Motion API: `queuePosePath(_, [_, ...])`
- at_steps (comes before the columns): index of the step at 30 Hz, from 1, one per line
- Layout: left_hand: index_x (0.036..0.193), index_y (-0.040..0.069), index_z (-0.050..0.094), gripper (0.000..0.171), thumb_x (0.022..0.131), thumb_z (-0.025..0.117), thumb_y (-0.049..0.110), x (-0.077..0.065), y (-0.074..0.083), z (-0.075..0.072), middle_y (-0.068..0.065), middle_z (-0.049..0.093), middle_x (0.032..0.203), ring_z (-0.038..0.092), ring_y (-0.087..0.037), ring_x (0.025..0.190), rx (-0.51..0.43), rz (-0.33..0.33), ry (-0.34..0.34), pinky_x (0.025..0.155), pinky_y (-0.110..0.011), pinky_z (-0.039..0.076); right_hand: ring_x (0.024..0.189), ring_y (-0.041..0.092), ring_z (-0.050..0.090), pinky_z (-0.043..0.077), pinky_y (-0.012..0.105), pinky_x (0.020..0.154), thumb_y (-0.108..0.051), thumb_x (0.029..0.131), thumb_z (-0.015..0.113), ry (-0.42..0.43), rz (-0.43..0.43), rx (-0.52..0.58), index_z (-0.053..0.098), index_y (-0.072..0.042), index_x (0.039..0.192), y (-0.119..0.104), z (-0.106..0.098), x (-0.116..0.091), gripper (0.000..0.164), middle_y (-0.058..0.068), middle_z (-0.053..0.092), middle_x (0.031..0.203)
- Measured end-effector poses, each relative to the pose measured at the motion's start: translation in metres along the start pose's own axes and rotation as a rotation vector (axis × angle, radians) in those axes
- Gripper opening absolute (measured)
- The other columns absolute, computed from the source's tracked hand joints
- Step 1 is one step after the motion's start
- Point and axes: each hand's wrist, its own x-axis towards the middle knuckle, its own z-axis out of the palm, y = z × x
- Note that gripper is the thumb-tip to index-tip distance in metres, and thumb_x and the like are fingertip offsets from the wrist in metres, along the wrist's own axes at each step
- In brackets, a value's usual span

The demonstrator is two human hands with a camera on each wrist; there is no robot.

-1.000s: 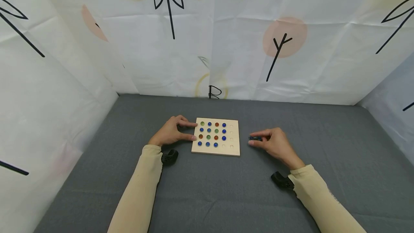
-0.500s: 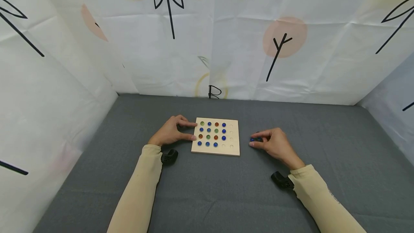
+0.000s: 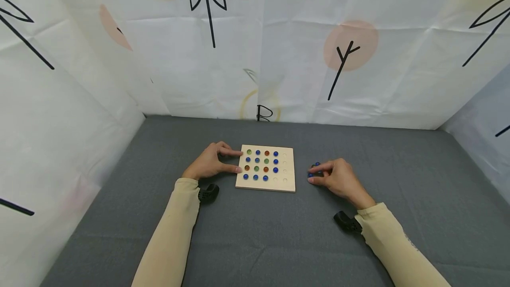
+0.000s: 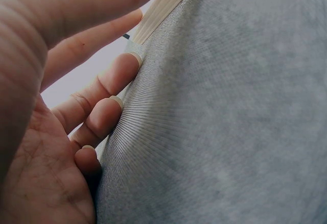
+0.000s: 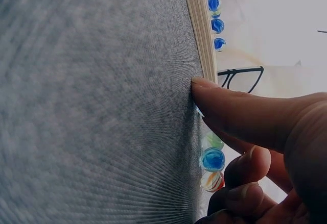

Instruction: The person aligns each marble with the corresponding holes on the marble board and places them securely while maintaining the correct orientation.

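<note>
A light wooden board [image 3: 280, 186] with round hollows lies on the grey cloth. Blue, green and orange-red marbles [image 3: 266, 161] fill most hollows; the right-hand column and one front hollow are bare. My left hand [image 3: 207, 163] rests its index finger and thumb against the board's left edge, its other fingers bent in the left wrist view. To the board's right, my right hand [image 3: 339, 177] is low over the cloth around several loose marbles [image 3: 317, 163], partly hidden by its fingers. Right wrist view: a blue marble [image 5: 213, 159] lies between a green and a red-streaked one, beside the fingers.
Grey cloth [image 3: 255, 238] covers the table. White patterned fabric [image 3: 295, 56] stands behind it and along the sides. Each wrist carries a black camera mount, one on the left [image 3: 209, 194] and one on the right [image 3: 347, 222].
The marbles by my right fingertips have shifted and spread, and more blue ones show than before. The right hand has edged slightly right. My left hand and the board stay put.
</note>
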Motion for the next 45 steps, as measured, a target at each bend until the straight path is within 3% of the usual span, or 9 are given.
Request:
queuePosePath(20, [0.128,0.014,0.073,0.053,0.079,0.09,0.024,-0.001,0.0,-0.001,-0.011,0.059,0.121,0.052,-0.029,0.113,0.019,0.006,0.004,0.096,-0.048,0.044,0.055,0.013,0.039,0.033,0.025,0.051,-0.013,0.084,0.085,0.039,-0.082,0.083,0.081,-0.001,0.105,-0.014,-0.003,-0.004,0.024,0.0,0.045,0.061])
queuePosePath(45, [0.127,0.015,0.074,0.052,0.079,0.091,0.021,0.0,0.001,0.0,-0.01,0.059,0.119,0.052,-0.028,0.111,0.007,0.003,0.0,0.095,-0.047,0.044,0.055,0.012,0.04,0.032,0.025,0.051,-0.012,0.082,0.086,0.008,-0.187,0.085,0.082,-0.004,0.101,-0.031,0.018,-0.004,0.021,-0.001,0.048,0.064])
